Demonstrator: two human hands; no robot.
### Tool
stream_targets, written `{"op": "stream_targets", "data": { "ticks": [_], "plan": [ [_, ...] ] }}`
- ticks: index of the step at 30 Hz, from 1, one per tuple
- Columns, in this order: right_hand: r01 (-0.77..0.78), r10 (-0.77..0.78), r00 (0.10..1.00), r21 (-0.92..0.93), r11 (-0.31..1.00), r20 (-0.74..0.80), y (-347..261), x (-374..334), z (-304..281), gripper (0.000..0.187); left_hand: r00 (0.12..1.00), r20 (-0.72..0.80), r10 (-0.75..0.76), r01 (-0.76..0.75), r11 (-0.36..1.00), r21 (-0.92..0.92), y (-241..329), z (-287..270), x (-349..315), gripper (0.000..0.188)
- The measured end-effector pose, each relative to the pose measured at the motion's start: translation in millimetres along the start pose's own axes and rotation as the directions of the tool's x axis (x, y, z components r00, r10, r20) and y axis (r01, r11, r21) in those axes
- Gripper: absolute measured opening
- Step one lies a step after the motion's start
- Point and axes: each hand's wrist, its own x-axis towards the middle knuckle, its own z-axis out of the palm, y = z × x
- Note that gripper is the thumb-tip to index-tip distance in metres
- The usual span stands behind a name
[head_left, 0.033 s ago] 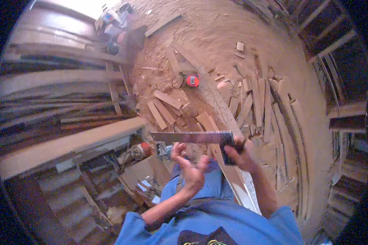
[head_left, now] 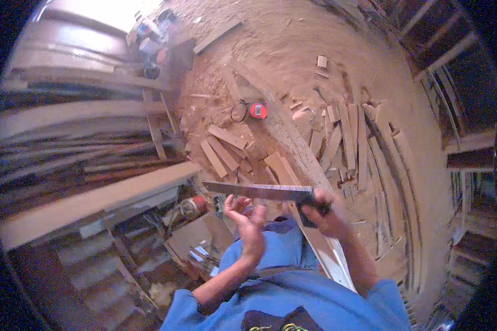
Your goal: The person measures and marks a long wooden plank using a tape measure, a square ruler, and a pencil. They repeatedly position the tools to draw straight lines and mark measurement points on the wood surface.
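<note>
A blue T-shirt (head_left: 292, 291) is worn, made with 2 short, loose sleeves (head_left: 183, 307). Its front is marked by a black print (head_left: 276, 320) with curved yellow-green lines, partly cut off by the lower edge. Blue legwear (head_left: 279, 246) is worn below; both hands (head_left: 250, 231) are left bare.

Far in the middle, a round red thing (head_left: 258, 110) by a black loop (head_left: 233, 114). To the right, thin wood strips (head_left: 362, 149). To the left, a long pale plank (head_left: 99, 199).
</note>
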Motion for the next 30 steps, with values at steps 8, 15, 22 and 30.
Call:
{"op": "stream_targets", "data": {
  "ticks": [8,15,22,30],
  "plan": [
    [0.472,-0.421,0.882,-0.431,0.769,0.213,-55,-31,48,0.039,0.910,0.377,-0.170,0.327,0.855,-0.403,77,-37,97,0.044],
    [0.260,-0.317,0.879,-0.200,0.945,-0.357,-70,-24,72,0.032,0.538,0.842,-0.032,-0.207,0.964,0.169,164,-24,179,0.037],
    [0.197,0.131,0.349,0.209,0.958,-0.928,-67,-12,120,0.039,0.027,0.962,-0.272,-0.878,0.454,0.153,139,40,241,0.030],
    [-0.237,0.165,0.294,0.095,0.967,-0.941,-59,12,159,0.024,-0.192,0.874,-0.446,-0.957,0.283,-0.066,105,93,254,0.038]
  ]
}}
